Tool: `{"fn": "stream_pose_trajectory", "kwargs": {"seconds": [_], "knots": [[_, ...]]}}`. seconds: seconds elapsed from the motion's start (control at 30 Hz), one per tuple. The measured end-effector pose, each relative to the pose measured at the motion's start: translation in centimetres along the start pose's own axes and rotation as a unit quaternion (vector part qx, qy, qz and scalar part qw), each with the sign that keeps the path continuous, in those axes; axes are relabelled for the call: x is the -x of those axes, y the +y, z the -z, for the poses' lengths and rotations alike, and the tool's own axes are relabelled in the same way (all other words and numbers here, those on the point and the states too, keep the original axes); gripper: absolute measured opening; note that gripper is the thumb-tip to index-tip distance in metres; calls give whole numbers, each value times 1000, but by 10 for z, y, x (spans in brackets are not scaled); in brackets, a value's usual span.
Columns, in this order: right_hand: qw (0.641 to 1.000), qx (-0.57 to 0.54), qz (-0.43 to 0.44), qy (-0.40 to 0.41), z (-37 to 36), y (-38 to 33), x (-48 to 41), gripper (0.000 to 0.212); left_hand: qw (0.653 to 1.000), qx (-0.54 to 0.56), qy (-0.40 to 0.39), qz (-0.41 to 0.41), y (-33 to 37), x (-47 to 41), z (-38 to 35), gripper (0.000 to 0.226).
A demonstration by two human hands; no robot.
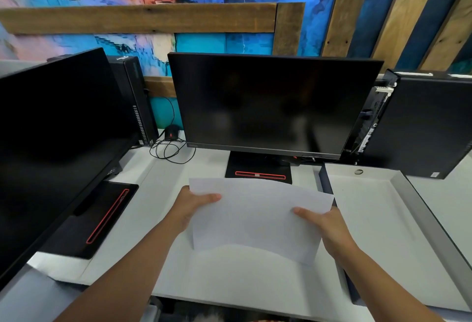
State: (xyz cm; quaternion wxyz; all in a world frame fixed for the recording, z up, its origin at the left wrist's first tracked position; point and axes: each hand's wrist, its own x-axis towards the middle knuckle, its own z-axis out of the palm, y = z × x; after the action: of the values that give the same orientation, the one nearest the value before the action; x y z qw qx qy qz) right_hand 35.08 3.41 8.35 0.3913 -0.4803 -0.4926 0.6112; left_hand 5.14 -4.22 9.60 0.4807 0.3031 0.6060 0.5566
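Note:
A blank white sheet of paper [255, 217] is held above the white desk [229, 278], bowed upward in the middle. My left hand [190, 206] pinches its left edge, thumb on top and fingers hidden underneath. My right hand [325, 227] pinches its right edge the same way, thumb lying across the top. The sheet casts a shadow on the desk below it.
A dark monitor [270, 104] on a black stand with a red stripe [259, 171] stands straight ahead. A second dark monitor [56, 137] is at the left, black computer towers [421, 122] at the right and back left. A mouse [171, 132] with coiled cable lies behind.

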Motion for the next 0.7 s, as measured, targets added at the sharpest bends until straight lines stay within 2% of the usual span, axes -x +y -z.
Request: {"fn": "stream_pose_trajectory", "kwargs": {"seconds": [0.13,0.4,0.7], "knots": [[1000,10,-7,0,-3,1,0,48,1000,10,8,7,0,-1,0,45],[1000,28,6,-9,-5,-29,-2,18,1000,8,14,-17,17,-5,-3,44],[999,45,-3,-7,-5,-31,-2,19,1000,5,21,-14,15,-5,1,41]]}}
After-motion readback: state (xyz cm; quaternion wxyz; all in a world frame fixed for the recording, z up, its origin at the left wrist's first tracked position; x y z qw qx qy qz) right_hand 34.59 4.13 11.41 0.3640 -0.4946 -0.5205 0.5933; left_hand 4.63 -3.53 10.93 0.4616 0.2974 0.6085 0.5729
